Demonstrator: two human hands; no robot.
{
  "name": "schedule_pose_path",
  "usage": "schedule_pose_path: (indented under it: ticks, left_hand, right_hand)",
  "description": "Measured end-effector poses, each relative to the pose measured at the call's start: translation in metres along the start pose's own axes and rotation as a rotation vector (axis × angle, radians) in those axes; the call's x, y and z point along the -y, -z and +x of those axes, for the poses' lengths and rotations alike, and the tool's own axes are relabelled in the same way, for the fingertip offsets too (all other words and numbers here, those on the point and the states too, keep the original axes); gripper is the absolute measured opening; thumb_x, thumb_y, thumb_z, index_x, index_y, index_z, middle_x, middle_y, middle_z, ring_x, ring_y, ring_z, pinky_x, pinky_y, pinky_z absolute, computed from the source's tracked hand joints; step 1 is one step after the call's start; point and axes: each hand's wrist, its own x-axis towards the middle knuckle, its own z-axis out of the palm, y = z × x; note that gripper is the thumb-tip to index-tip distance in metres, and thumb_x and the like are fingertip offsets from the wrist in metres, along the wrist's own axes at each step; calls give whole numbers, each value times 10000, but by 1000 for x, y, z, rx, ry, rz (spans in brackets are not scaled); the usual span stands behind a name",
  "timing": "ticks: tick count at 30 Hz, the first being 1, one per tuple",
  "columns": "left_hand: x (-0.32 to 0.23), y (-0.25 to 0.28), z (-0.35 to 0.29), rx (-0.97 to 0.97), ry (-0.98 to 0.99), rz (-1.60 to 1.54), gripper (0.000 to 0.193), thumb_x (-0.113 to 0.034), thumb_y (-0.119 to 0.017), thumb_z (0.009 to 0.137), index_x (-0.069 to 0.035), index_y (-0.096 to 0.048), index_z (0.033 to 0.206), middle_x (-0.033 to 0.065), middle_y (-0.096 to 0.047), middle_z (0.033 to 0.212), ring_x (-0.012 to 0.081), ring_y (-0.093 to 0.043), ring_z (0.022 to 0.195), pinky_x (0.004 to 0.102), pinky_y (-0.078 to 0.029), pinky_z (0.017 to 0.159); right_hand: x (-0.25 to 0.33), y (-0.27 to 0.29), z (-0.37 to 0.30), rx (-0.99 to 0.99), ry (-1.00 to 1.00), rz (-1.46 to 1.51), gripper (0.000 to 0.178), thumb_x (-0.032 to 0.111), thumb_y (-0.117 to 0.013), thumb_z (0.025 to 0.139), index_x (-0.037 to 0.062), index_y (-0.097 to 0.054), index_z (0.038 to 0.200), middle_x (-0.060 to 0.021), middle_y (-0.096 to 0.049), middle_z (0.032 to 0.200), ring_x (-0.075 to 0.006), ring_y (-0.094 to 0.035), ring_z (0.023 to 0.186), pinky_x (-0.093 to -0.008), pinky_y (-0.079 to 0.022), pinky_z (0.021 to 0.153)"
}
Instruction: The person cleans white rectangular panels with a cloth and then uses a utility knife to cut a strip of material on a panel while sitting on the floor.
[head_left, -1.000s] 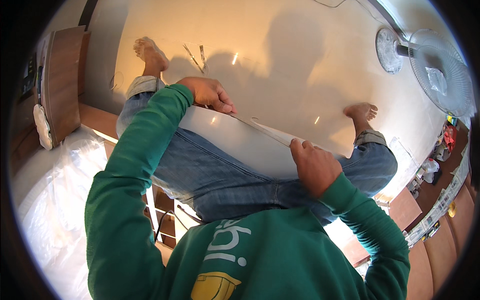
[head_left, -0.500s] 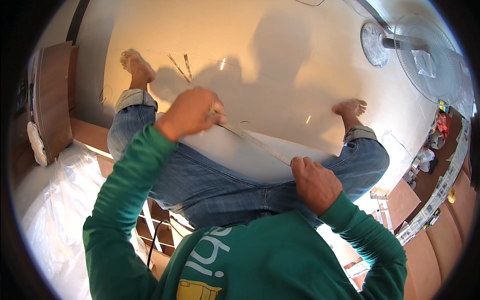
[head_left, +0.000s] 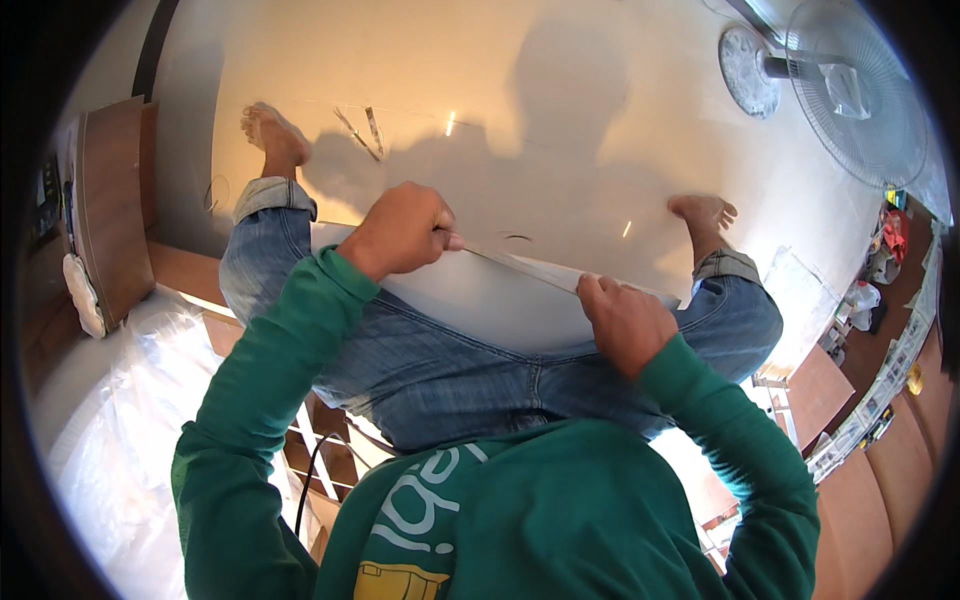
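A person's left hand (head_left: 405, 230), just left of the frame's centre, and right hand (head_left: 628, 322), right of centre, each have a closed grip on one end of a thin strip (head_left: 524, 267). The strip slants between them at mid-frame, over a white panel (head_left: 490, 303) across the jeans (head_left: 420, 345). Two narrow pieces (head_left: 374, 130) lie on the floor (head_left: 440, 60), upper left; a fan (head_left: 855, 100) stands upper right.
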Motion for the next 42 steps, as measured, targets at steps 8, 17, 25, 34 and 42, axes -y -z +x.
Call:
schedule_pose_path:
  ticks: [8,17,25,34,42]
  left_hand:
    - [-16,-7,1,63,-183,22,204,-164,-791,886,-69,-815,1064,155,-777,946,350,-736,817,424,-580,734]
    - [-59,-51,-17,-168,-183,176,210,-175,-721,936,-83,-788,1112,126,-774,972,346,-735,829,439,-582,746]
    - [-62,-37,4,100,-126,300,221,-283,-650,1009,-113,-766,1091,102,-753,877,353,-724,866,663,-499,906]
    - [-84,-60,8,79,-199,306,335,-301,-652,1010,-68,-733,1237,124,-769,1178,376,-730,1015,616,-507,977]
    - [-80,-54,28,144,-191,161,287,-284,-658,991,-50,-775,1108,173,-748,851,412,-714,795,505,-576,748]
  right_hand:
    - [-7,-14,-2,-62,-8,11,121,110,-523,983,22,-560,1057,-170,-700,961,-386,-738,865,-501,-620,711]
    - [-20,-9,-27,-50,-58,25,109,100,-521,984,20,-552,1053,-170,-697,941,-392,-737,861,-505,-609,711]
    - [-40,-27,-9,-49,-22,44,123,123,-517,1014,16,-566,1051,-184,-723,969,-404,-743,869,-517,-612,750]
    - [-64,-29,-36,15,-133,97,186,205,-532,1046,27,-585,1034,-210,-723,886,-424,-736,857,-545,-594,734]
    - [-77,-31,-35,-31,-100,35,284,279,-527,1082,14,-613,1028,-205,-740,913,-406,-734,920,-509,-582,796]
